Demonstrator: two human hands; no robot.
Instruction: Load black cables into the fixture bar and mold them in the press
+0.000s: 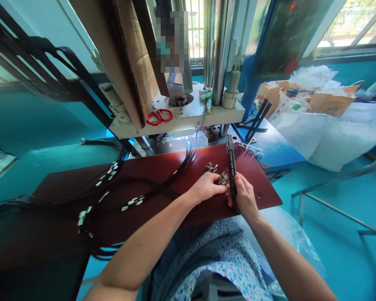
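Note:
My right hand (246,194) is closed around a long, narrow dark bar (231,161) with notches along its side. It holds the bar upright over the red-brown board. Just left of it, the fingers of my left hand (207,187) pinch a cluster of small metal cable connectors (223,179) close to the bar's side. A second group of metal connectors (212,167) lies just beyond those fingers. Black cables (158,184) cross the board on the left, with more metal ends (133,202) lying on it. My fingers partly hide what they grip.
A press with steel columns (218,54) stands behind the board (253,167). Red-handled scissors (159,117) rest on its pale plate. Cable bundles (108,173) hang over the left side. White sacks and cardboard (330,102) are piled at right, near a metal frame (332,207).

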